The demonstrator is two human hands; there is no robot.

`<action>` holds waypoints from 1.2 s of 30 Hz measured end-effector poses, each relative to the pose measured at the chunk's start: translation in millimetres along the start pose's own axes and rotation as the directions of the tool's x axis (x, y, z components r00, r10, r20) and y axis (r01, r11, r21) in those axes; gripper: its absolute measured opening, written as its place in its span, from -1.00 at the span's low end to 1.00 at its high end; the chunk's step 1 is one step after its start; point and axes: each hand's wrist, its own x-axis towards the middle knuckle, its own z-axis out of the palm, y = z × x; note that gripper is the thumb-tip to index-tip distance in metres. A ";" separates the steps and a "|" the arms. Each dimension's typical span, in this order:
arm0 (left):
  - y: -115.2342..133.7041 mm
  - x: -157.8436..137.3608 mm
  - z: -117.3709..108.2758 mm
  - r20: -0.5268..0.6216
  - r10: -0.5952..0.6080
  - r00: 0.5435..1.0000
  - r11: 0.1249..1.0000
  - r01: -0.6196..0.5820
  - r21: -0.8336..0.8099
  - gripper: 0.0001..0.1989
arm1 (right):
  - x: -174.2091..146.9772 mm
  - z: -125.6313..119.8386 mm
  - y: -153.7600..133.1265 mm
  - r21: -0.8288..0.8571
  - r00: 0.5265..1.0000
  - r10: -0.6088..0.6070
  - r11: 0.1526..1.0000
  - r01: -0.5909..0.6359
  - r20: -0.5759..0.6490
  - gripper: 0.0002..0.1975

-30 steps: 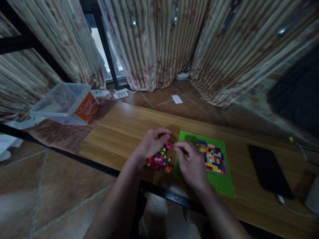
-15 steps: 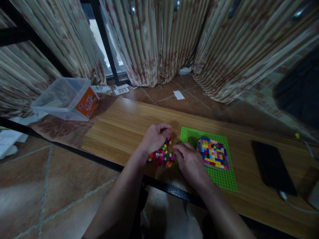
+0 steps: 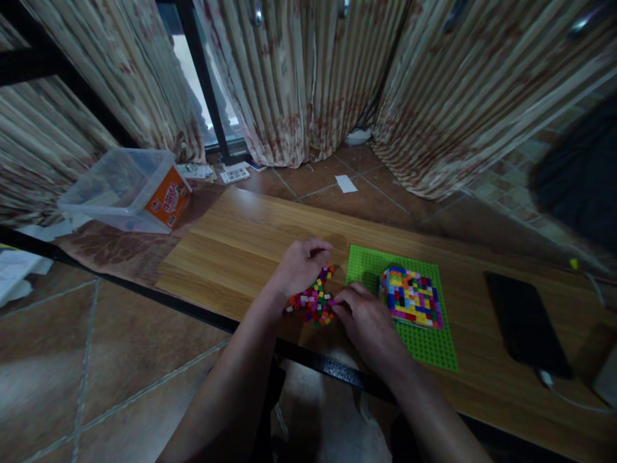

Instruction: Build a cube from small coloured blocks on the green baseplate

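A heap of small toy bricks [image 3: 315, 299] in mixed colours lies on the wooden table between my hands. My left hand [image 3: 303, 263] rests at the heap's far left side, fingers loosely bent and apart, with nothing visible in them. At the heap's right edge, the thumb and forefinger of my right hand [image 3: 364, 315] are pinched on a small magenta brick [image 3: 331, 302]. Just right of that hand, a multicoloured block of joined bricks [image 3: 412, 296] sits on a green studded baseplate [image 3: 424, 354]. My right hand overlaps the baseplate's left edge.
A clear plastic bin [image 3: 120, 193] with an orange label stands at the table's left end. A black phone or tablet [image 3: 527, 325] with a white cable [image 3: 569, 395] lies to the right. The dark table edge [image 3: 332, 370] runs under my forearms. Curtains hang beyond.
My right hand has shifted slightly down and left toward the heap, and a magenta brick now shows between its fingertips. The left hand stays in place.
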 end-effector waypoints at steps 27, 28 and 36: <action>23.6 -13.3 52.2 0.347 -0.029 0.937 0.766 0.244 -0.594 -0.71 | -3.2 -34.5 14.0 0.473 0.789 0.243 0.878 0.068 -0.564 -0.87; 23.3 -13.0 53.3 0.345 -0.019 0.939 0.785 0.228 -0.576 -0.72 | -3.1 -34.8 14.5 0.503 0.784 0.270 0.862 0.061 -0.558 -0.89; 26.6 -18.9 56.7 0.231 0.226 0.946 0.949 -0.161 -0.270 -0.79 | -4.8 -40.2 16.5 0.679 0.818 0.416 0.733 -0.044 -0.396 -0.87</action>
